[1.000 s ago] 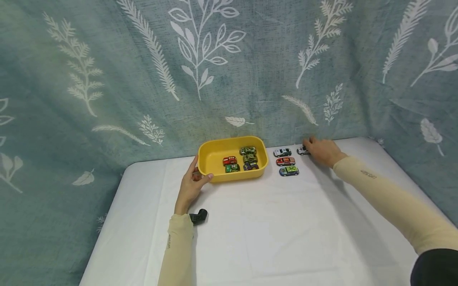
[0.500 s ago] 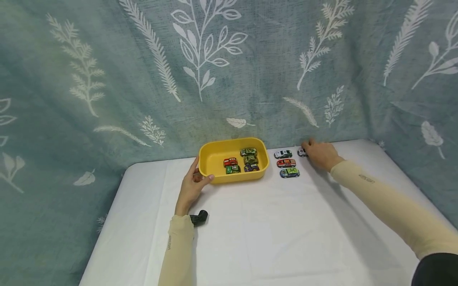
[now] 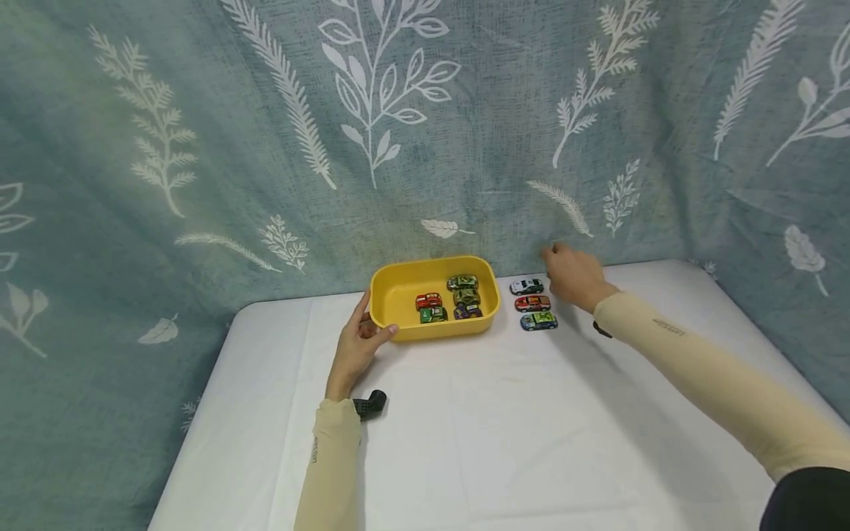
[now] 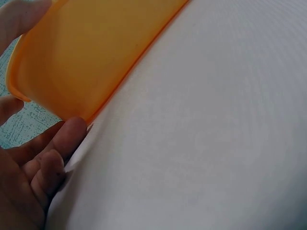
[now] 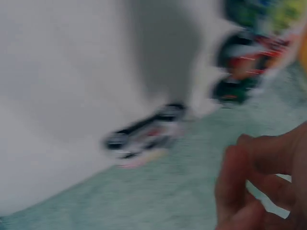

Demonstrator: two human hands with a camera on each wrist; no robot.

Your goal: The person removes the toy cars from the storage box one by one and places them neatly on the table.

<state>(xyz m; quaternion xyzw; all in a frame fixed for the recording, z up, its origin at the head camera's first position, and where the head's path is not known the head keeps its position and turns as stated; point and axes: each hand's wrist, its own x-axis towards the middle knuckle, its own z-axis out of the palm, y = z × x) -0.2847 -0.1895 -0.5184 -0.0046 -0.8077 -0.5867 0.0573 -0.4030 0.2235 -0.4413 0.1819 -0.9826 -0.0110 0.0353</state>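
My left hand (image 3: 352, 350) grips the left end of a yellow plastic bin (image 3: 398, 287), its thumb at the front corner. In the left wrist view, fingertips (image 4: 72, 132) touch the bin's outer wall. Several toy cars lie inside, among them a red car (image 3: 429, 300) and a green car (image 3: 434, 315). My right hand (image 3: 576, 279) hovers over the table's back edge with fingers loosely bent and nothing between them. Apart from it, a white toy car (image 5: 148, 134) sits at that edge in the blurred right wrist view; in the head view the hand hides it.
Right of the bin, a white-and-green car (image 3: 527, 286), a red-orange car (image 3: 533, 303) and a blue-green car (image 3: 538, 321) line up in a column. A teal leaf-print curtain (image 3: 491, 133) hangs behind the white-covered table (image 3: 531, 428).
My right hand has left the white car at the back edge and moved left and upward, towards the column of cars. The left hand and the bin stay in place.
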